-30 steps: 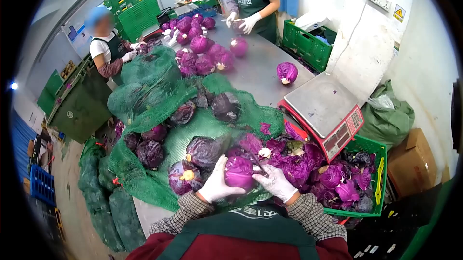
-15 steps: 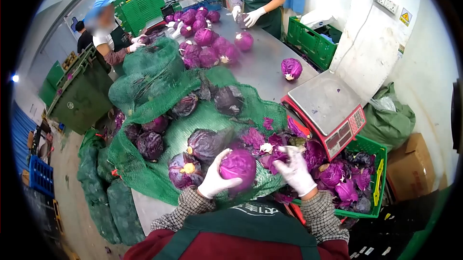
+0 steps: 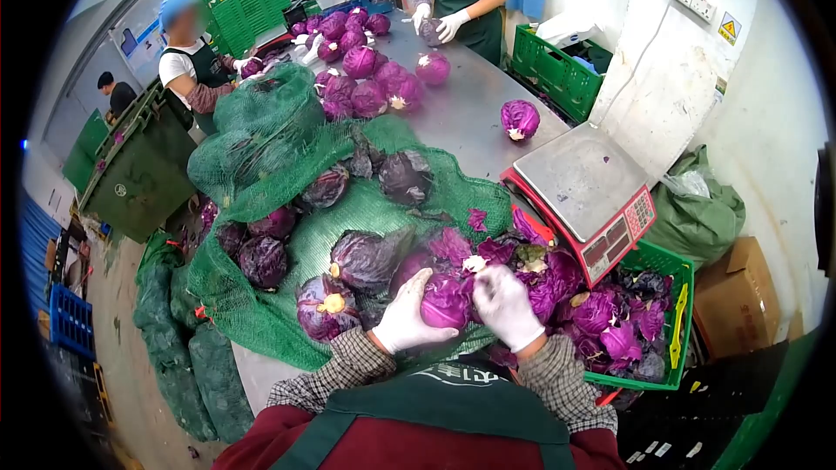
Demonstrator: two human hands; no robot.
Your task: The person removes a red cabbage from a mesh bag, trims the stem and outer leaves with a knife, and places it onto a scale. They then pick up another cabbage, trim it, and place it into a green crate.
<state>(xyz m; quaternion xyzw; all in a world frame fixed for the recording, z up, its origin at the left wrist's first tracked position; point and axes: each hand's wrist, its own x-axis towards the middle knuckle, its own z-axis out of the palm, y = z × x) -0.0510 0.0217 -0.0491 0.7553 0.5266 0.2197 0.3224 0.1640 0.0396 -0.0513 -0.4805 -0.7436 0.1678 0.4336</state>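
Note:
My left hand (image 3: 407, 317), in a white glove, is wrapped round the left side of a peeled purple cabbage (image 3: 446, 303) just above the table's near edge. At the cabbage's right side is my gloved right hand (image 3: 507, 306), its fingers curled together; whether a leaf is pinched in them is hidden. Torn purple leaves (image 3: 540, 283) lie heaped behind and right of that hand. To the left, unpeeled dark cabbages (image 3: 328, 304) rest on an opened green mesh bag (image 3: 300, 274).
A red-framed scale (image 3: 582, 175) stands at right, above a green crate (image 3: 677, 365) full of leaves. Peeled cabbages (image 3: 366, 97) are piled farther back on the metal table (image 3: 475, 113). Two co-workers handle cabbages at its far side. Filled mesh sacks (image 3: 218, 374) stand on the floor at left.
My right hand has moved left to the cabbage, and its spread fingers have curled closed. The cabbage has shifted slightly right and down in my left hand. The whole view has shifted a little.

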